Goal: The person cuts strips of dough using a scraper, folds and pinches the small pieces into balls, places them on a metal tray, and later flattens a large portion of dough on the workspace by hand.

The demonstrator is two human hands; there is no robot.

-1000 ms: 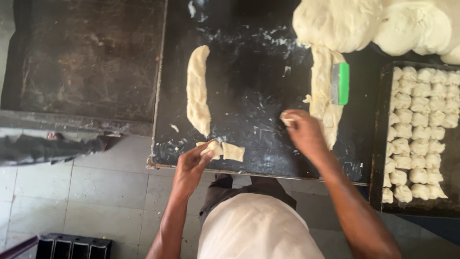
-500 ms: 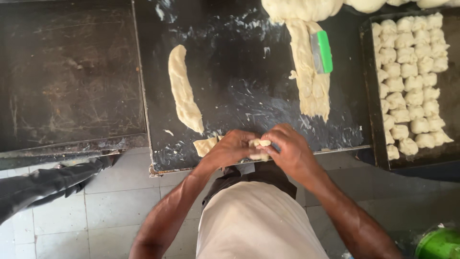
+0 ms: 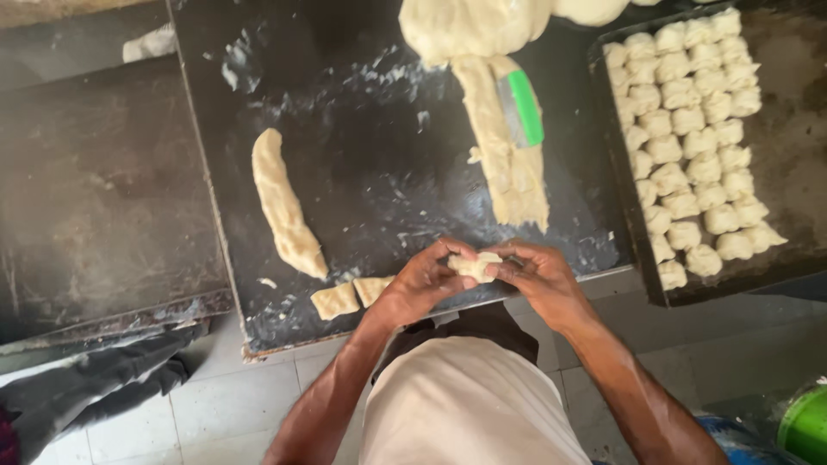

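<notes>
Together, left hand (image 3: 422,288) and right hand (image 3: 538,275) around dough piece (image 3: 475,265); green-handled scraper (image 3: 522,108) beyond

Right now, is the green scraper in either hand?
No. The green scraper lies on the long dough strip, while both hands pinch a small dough piece.

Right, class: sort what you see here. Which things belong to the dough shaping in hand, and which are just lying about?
In use:
left hand
right hand
dough piece held between both hands
two cut dough squares
dough strip
tray of shaped dough pieces
large dough mass

Lying about:
green-handled scraper resting on the long dough slab
dark cloth
green container
</notes>
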